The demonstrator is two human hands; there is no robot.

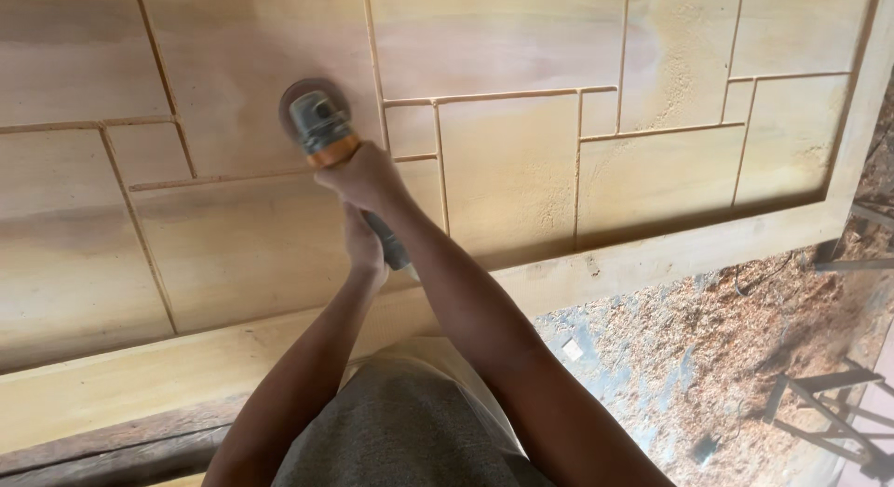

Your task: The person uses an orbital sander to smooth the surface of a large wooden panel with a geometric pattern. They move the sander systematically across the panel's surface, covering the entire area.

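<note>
A grey and orange angle grinder [321, 126] rests with its round disc flat on a large pale wooden panel [521, 161] cut with straight grooves into rectangles. My right hand [366, 178] grips the front of the grinder's body just behind the orange band. Behind it, my left hand [363, 247] holds the dark rear handle. Both forearms reach out from the bottom of the view. The disc sits near a vertical groove in the upper left part of the panel.
The panel's plain wooden frame [652, 254] runs diagonally across the view. Sawdust and wood shavings [736, 338] cover the floor at the lower right. A dark metal frame [829, 403] stands at the right edge. A rough dark beam [112, 445] lies at lower left.
</note>
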